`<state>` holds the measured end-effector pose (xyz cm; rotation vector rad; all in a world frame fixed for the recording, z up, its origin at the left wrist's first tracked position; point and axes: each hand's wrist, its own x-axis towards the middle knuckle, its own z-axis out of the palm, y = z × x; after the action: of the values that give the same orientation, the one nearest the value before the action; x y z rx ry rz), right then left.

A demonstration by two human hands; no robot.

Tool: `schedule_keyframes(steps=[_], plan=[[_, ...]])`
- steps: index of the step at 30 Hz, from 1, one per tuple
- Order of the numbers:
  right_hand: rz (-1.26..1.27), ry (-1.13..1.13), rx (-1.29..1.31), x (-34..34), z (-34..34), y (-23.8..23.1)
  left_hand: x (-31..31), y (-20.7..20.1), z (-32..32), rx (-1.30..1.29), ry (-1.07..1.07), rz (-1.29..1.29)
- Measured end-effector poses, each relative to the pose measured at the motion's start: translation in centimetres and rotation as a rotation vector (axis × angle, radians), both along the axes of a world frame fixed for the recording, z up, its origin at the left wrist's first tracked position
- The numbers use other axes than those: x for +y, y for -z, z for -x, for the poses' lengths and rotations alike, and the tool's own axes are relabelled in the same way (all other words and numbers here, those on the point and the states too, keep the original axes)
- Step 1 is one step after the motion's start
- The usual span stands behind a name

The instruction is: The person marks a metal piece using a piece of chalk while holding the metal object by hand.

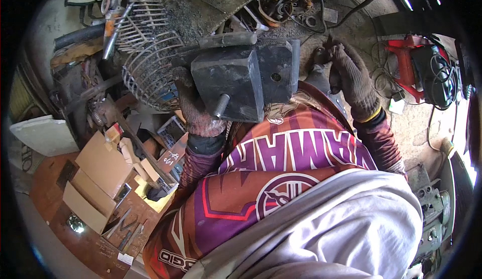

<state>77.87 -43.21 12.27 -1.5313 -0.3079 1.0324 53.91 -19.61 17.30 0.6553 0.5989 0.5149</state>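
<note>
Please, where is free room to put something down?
The floor looks mostly bare right of the right sleeve, below the red object. The brown tabletop has room below the cardboard box. Crowded: around the left hand, between wire cage and black block.

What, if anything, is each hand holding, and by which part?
The left hand holds the dark boxy piece by its left side. Whether the right hand holds anything cannot be told.

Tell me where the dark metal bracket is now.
In the head view, the dark metal bracket is at upper centre, against the left hand, left of the right hand.
</note>
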Motion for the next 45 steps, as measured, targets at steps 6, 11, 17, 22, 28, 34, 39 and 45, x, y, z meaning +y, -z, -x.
schedule_keyframes(steps=[6,11,17,22,28,34,39,45], plan=[[0.160,0.088,0.432,-2.8,0.3,1.8,-0.7,0.1,-1.3,0.159,0.023,-0.072],[0.300,0.070,0.418,-3.4,1.0,0.9,-0.5,0.0,-3.0,0.157,-0.094,0.142],[0.280,0.084,0.292,-1.8,0.8,-1.9,0.4,0.3,-3.0,0.023,0.027,0.102],[0.176,-0.125,-0.404,-0.3,0.9,-4.7,-0.4,0.4,-3.1,-0.006,0.057,-0.069],[0.017,-0.166,-0.702,2.3,0.7,-9.1,-0.4,0.4,-4.1,0.237,-0.135,-0.110],[-0.007,-0.418,-1.012,3.8,-0.3,-11.3,-0.3,0.4,-4.1,0.321,-0.094,-0.505],[-0.008,-0.412,-1.166,5.4,0.3,-12.2,-0.5,0.3,-4.0,0.448,-0.080,-0.944],[-0.007,-0.539,-1.360,6.2,0.2,-11.2,-0.6,0.8,-4.0,0.518,-0.050,-1.015]])
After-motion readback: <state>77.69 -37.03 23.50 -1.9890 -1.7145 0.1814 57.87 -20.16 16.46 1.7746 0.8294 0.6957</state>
